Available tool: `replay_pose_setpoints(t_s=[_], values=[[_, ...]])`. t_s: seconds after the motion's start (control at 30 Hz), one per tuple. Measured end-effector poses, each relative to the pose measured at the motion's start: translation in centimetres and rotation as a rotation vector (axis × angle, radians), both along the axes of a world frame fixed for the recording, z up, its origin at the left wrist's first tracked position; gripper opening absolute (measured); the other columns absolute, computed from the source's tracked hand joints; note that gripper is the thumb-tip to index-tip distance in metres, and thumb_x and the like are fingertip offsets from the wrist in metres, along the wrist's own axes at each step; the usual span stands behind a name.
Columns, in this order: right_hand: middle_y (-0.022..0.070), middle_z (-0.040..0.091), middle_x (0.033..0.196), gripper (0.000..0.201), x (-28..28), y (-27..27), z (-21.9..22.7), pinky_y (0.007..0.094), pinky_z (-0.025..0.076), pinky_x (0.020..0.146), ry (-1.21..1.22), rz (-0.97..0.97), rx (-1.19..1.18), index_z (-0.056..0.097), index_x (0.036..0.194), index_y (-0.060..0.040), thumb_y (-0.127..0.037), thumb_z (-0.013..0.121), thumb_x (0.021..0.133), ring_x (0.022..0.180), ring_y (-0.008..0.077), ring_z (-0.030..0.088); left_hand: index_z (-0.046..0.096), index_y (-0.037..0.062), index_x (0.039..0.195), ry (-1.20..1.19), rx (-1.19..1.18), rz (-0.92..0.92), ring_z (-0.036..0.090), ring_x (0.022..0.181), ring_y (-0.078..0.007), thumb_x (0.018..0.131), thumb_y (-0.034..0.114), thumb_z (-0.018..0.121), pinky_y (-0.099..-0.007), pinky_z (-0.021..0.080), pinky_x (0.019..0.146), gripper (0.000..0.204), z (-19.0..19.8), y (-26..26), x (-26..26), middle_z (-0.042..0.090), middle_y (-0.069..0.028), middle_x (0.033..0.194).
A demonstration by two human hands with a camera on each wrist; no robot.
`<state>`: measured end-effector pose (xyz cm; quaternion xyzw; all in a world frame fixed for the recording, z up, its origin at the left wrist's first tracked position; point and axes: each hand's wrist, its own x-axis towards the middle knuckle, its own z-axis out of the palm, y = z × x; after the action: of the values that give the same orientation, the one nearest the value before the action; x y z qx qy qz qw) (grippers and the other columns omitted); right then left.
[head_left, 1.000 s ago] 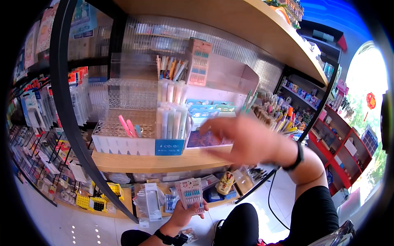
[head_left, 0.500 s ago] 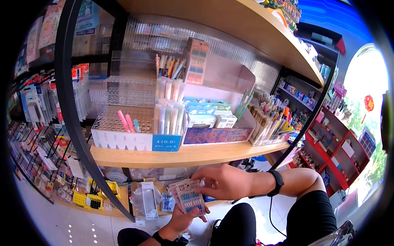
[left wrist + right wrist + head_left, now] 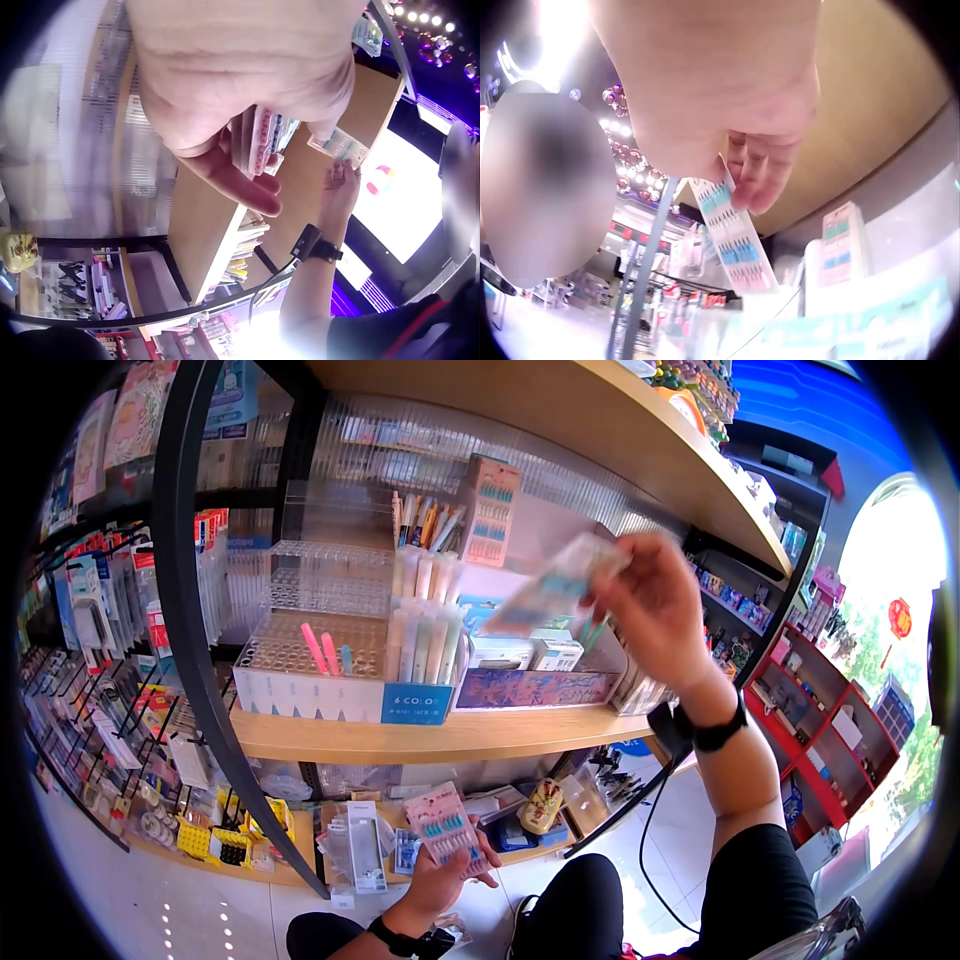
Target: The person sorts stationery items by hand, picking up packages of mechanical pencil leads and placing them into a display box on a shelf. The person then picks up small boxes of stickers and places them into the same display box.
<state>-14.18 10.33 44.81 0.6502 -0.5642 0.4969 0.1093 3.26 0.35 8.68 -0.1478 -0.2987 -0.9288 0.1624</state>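
Low in the head view, the left hand [image 3: 436, 883] grips a small stack of pink cards [image 3: 442, 828] carrying rows of blue and white items. The right hand [image 3: 655, 605] is raised before the shelf, pinching one similar card [image 3: 565, 582], blurred in the head view. In the right wrist view that card [image 3: 735, 238] hangs from the thumb and fingers of the right hand [image 3: 754, 161]. Behind it, an upright stack of pink cards [image 3: 491, 512] stands at the back of the display. The left wrist view shows the stack edge-on [image 3: 259, 139] in the left hand [image 3: 240, 97].
On the wooden shelf [image 3: 330, 738] stand a clear pen rack [image 3: 330, 645] with markers, and boxes [image 3: 555, 652] in a patterned tray. A black post [image 3: 190, 610] rises at the left, beside hanging packets. The lower shelf holds a white box [image 3: 367, 847] and a yellow case [image 3: 542, 806].
The right hand has moved from the left hand's stack up toward the display, carrying one card. The left hand still holds the remaining cards low down.
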Motion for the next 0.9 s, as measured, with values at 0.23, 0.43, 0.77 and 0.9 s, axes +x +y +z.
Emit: replay_pose_setpoints(t_s=[0.23,0.43,0.77,0.9], values=[[0.0085,0.066,0.103,0.027,-7.1,-5.6,6.1,0.0262,0.055,0.065,0.125,-0.168,-0.245,0.051,0.121,-0.0006,-0.006,0.065,0.099,0.088,0.0140,0.069,0.043,0.0045,0.142,-0.103,-0.042,0.025,0.070,0.098,-0.0257,0.097,0.028,0.072,-0.0432,0.064,0.067,0.057,-0.5,-0.2,-0.5,0.064,-0.0106,0.109],[0.0140,0.066,0.102,0.035,-10.8,-8.9,7.0,0.0286,0.055,0.059,0.027,-0.130,-0.170,0.048,0.128,0.0007,-0.008,0.064,0.098,0.085,0.0184,0.070,0.045,0.0037,0.139,-0.156,-0.056,0.024,0.070,0.095,-0.0244,0.098,0.028,0.071,-0.0402,0.063,0.066,0.055,-0.8,-0.2,-0.7,0.065,-0.0101,0.107],[0.0145,0.070,0.105,0.047,-10.9,-11.2,7.5,0.0309,0.056,0.063,-0.198,-0.244,0.078,0.051,0.138,-0.0022,-0.017,0.067,0.097,0.085,0.0196,0.068,0.047,0.0035,0.142,-0.186,-0.043,0.018,0.071,0.092,-0.0249,0.097,0.026,0.072,-0.0382,0.061,0.065,0.055,-1.0,-0.4,-1.0,0.065,-0.0102,0.106],[0.0072,0.069,0.100,0.043,-10.2,-11.5,7.7,0.0298,0.054,0.070,-0.220,-0.265,0.094,0.055,0.135,-0.0076,-0.018,0.070,0.096,0.089,0.0154,0.065,0.048,0.0035,0.140,-0.202,-0.038,0.008,0.071,0.092,-0.0247,0.098,0.025,0.071,-0.0375,0.060,0.065,0.053,-1.4,-0.3,-1.3,0.066,-0.0097,0.106]])
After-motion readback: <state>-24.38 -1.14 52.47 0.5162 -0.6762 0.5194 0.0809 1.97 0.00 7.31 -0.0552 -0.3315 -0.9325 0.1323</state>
